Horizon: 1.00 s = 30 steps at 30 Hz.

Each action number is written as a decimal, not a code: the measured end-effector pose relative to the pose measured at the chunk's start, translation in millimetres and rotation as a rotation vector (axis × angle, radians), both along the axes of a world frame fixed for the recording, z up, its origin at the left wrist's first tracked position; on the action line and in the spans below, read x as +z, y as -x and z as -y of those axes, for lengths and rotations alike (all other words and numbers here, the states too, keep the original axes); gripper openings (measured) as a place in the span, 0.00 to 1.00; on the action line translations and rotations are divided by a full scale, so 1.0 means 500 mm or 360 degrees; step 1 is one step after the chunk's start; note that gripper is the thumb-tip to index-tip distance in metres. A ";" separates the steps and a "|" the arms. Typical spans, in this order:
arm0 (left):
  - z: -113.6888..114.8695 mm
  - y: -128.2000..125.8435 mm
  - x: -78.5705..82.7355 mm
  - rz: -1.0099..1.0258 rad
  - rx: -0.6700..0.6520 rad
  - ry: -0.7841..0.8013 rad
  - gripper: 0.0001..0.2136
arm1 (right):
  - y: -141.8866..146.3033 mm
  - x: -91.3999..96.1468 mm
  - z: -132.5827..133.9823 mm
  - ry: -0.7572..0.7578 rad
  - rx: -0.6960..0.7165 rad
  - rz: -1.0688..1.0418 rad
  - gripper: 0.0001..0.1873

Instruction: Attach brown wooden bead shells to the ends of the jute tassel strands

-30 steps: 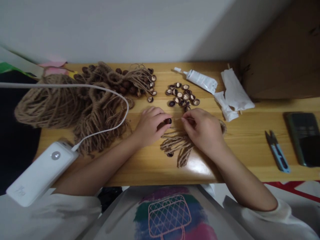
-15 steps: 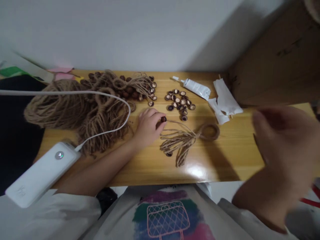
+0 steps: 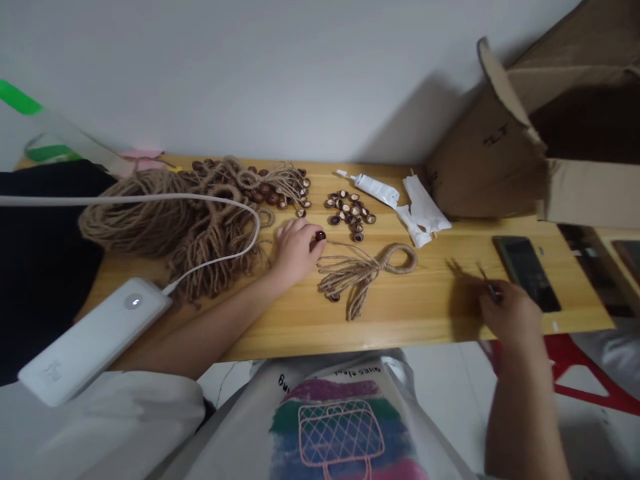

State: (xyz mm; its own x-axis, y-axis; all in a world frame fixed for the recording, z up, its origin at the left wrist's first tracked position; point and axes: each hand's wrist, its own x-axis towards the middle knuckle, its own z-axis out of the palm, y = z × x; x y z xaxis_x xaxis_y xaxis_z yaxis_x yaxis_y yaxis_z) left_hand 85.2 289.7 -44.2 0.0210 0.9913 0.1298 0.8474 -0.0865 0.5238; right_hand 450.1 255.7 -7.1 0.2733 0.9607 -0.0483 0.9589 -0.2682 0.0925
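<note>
My left hand pinches a small dark brown cap between thumb and fingertips, its hollow side showing. A single jute strand runs from this cap to a twine tassel with a wrapped ring at its right end. Another brown cap sits at the tassel's lower strands. Over the right part of the table, my right hand grips what look like thin pointed tweezers, tips upward. Behind the tassel lies a cluster of brown caps with pale insides.
A white glue tube and torn white paper lie at the back. A phone rests beyond my right hand, near an open cardboard box. Jute bundles, a power bank and its white cable occupy the left.
My right hand, raised and blurred before, has dropped to the table with the tweezers now visible. The view has swung right, showing the phone and box opening. My left hand still pinches the cap.
</note>
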 end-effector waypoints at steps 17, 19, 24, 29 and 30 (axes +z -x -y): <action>-0.001 -0.001 0.002 -0.0005 0.0004 0.0020 0.09 | 0.159 0.040 -0.071 -0.0032 0.0139 0.0022 0.21; -0.001 -0.001 0.003 -0.0011 -0.0006 0.0017 0.09 | 0.198 0.067 -0.070 -0.0079 0.0347 -0.0203 0.20; 0.000 0.001 -0.001 -0.0027 -0.0011 -0.0025 0.09 | 0.344 0.104 -0.089 0.0037 0.0890 -0.0479 0.14; 0.001 0.003 -0.002 -0.0013 -0.0029 -0.0033 0.10 | 0.421 0.067 -0.115 0.0207 0.1110 -0.0326 0.13; 0.001 0.004 -0.002 -0.0004 -0.0036 -0.0030 0.10 | 0.423 0.057 -0.117 0.0224 0.1105 -0.0325 0.13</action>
